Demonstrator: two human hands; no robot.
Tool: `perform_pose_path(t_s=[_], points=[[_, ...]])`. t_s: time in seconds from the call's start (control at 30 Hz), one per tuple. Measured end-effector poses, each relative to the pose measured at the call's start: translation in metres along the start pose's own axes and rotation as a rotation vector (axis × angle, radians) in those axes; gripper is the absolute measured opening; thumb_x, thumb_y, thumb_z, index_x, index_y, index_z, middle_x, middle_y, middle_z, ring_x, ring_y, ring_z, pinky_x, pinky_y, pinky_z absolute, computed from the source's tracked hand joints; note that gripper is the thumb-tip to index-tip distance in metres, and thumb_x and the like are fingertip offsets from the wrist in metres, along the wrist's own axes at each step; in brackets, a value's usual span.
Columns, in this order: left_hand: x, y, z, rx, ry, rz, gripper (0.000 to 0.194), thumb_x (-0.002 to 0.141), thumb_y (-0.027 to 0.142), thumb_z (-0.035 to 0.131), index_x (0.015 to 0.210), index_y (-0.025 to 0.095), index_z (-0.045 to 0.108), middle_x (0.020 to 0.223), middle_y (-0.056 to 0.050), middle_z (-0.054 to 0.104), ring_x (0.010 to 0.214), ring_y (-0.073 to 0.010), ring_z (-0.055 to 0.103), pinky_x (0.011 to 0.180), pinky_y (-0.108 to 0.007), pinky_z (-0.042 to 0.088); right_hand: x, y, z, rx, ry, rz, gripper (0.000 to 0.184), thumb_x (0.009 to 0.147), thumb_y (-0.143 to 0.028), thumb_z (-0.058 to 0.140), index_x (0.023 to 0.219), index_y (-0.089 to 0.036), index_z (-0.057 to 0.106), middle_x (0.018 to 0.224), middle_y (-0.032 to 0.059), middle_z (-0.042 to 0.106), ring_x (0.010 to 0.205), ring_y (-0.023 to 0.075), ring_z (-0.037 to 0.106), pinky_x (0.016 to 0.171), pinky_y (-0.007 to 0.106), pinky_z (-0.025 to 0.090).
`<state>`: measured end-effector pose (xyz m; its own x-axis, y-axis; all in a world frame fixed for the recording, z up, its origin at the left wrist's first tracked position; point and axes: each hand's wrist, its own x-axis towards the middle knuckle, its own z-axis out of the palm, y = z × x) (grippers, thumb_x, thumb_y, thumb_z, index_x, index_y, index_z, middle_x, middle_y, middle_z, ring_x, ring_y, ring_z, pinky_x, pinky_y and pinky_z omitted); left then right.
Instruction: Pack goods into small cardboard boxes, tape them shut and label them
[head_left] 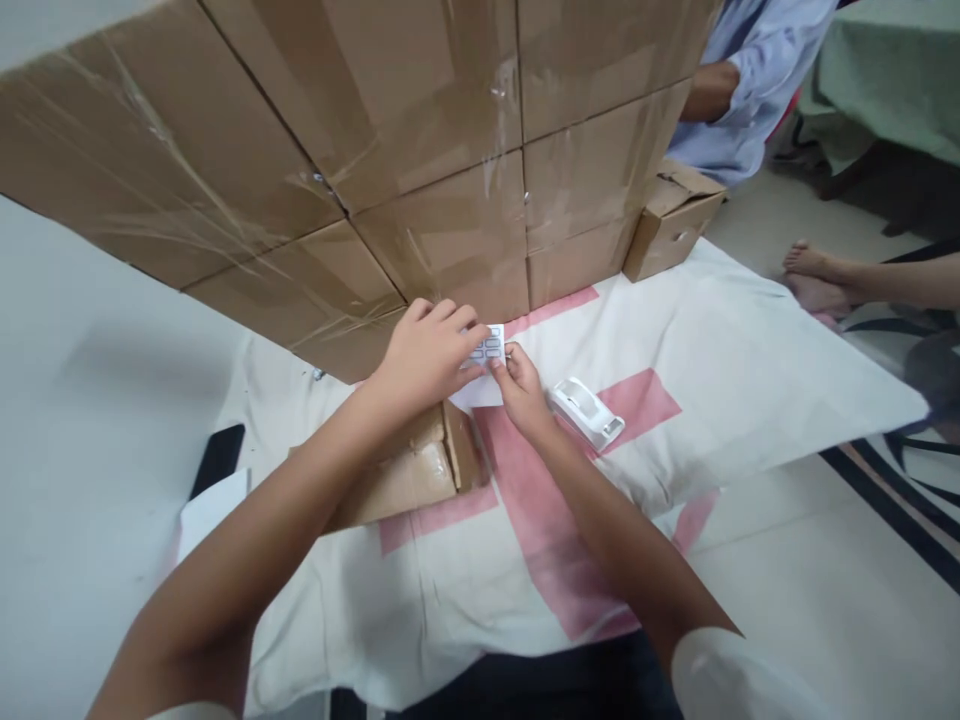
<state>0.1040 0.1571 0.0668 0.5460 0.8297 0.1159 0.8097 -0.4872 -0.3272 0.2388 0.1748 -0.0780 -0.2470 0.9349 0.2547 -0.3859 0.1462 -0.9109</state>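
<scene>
A small white sheet (493, 342) printed with rows of dark-outlined rounded rectangles, which looks like a sticker sheet, is between my hands. My right hand (523, 390) pinches its right edge between thumb and fingers. From the left, my left hand (426, 352) has its fingers curled over the sheet and its thumb below, covering much of it. Beneath the hands lies a plain white paper (480, 390). A closed cardboard box (420, 475) rests under my left forearm. Just right of my right hand is a white tape dispenser (585, 412).
Tall stacked, taped cardboard boxes (442, 230) stand in front. A smaller box (671, 222) sits at their right end, near another person's arm (709, 92). A black phone-like object (217, 458) lies left on the white-and-pink cloth (540, 540). Someone's bare foot (817, 275) shows at right.
</scene>
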Motion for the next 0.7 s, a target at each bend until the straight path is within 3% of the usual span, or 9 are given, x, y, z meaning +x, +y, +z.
perform_pose_path(t_s=[0.17,0.4,0.57,0.7], points=[[0.015,0.004,0.013,0.025,-0.058,0.022,0.024,0.093,0.035,0.063,0.108,0.018,0.072,0.106,-0.010,0.072,0.100,-0.0284,0.060,0.082,-0.044,0.036,0.002,-0.004,-0.003,0.027,-0.018,-0.051,0.029,0.094,-0.050,0.060,0.088,-0.023,0.054,0.080,-0.0008,0.056,0.073,0.0156,0.055,0.070,0.027,0.045],[0.011,0.006,0.014,-0.031,-0.095,0.048,0.027,0.101,0.031,0.051,0.103,0.018,0.075,0.107,-0.008,0.077,0.099,-0.0253,0.063,0.083,-0.041,0.034,0.000,-0.001,-0.010,-0.264,0.020,-0.209,0.024,0.100,-0.039,0.049,0.094,-0.021,0.063,0.081,0.0011,0.063,0.072,0.0165,0.056,0.069,0.028,0.044],[0.005,-0.008,0.016,-0.230,-0.128,0.060,0.030,0.105,0.038,0.048,0.109,0.025,0.074,0.115,-0.003,0.076,0.103,-0.0199,0.065,0.082,-0.037,0.031,-0.002,-0.001,-0.011,-0.388,-0.009,-0.285,0.025,0.103,-0.038,0.045,0.094,-0.022,0.063,0.089,0.0041,0.067,0.080,0.0190,0.062,0.079,0.031,0.048],[0.002,-0.021,0.019,-0.430,-0.157,0.064,0.030,0.104,0.044,0.049,0.115,0.031,0.073,0.116,-0.001,0.075,0.095,-0.0152,0.067,0.082,-0.035,0.028,-0.002,-0.001,-0.011,-0.423,-0.041,-0.329,0.026,0.104,-0.038,0.045,0.094,-0.023,0.063,0.090,0.0052,0.068,0.084,0.0205,0.064,0.083,0.032,0.049]])
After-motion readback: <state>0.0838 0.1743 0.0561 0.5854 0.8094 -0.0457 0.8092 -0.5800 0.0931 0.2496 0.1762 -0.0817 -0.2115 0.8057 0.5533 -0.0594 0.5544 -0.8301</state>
